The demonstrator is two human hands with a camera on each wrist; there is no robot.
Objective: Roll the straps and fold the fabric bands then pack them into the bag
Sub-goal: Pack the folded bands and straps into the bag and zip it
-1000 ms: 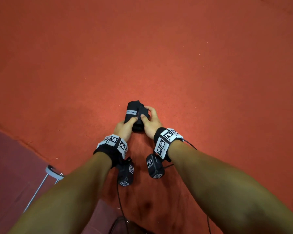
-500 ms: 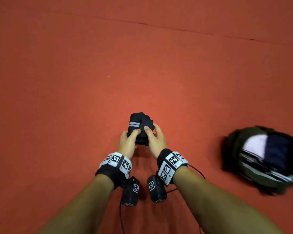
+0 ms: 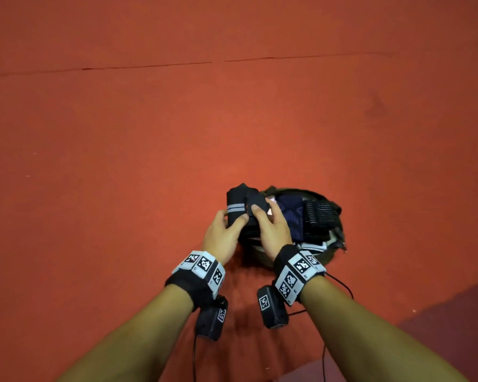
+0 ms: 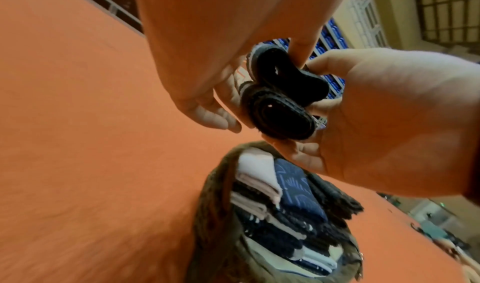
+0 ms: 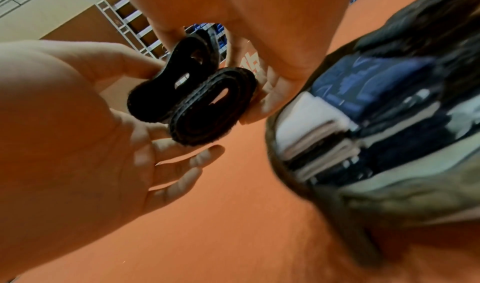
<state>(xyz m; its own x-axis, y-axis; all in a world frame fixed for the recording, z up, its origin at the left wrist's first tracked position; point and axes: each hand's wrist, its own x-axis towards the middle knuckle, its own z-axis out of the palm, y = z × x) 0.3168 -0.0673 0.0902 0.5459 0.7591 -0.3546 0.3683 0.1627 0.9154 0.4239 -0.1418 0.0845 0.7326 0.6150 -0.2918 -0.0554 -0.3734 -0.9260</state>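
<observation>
Two rolled black straps are pressed side by side between both hands. The striped roll carries a grey band, and the plain roll sits to its right. From below their coiled ends show as the near roll and the far roll. My left hand grips the striped roll and my right hand grips the plain one. They hover over the left rim of the open olive bag, which holds folded fabric bands in blue, black and white.
Red carpet covers the floor on all sides, with a seam running across far ahead. A darker maroon patch lies at the near right. Railings and blue seats show behind the hands in the wrist views.
Both hands have carried the two rolled straps to the right, from bare carpet to just over the bag's left rim. The bag has come into view beneath them.
</observation>
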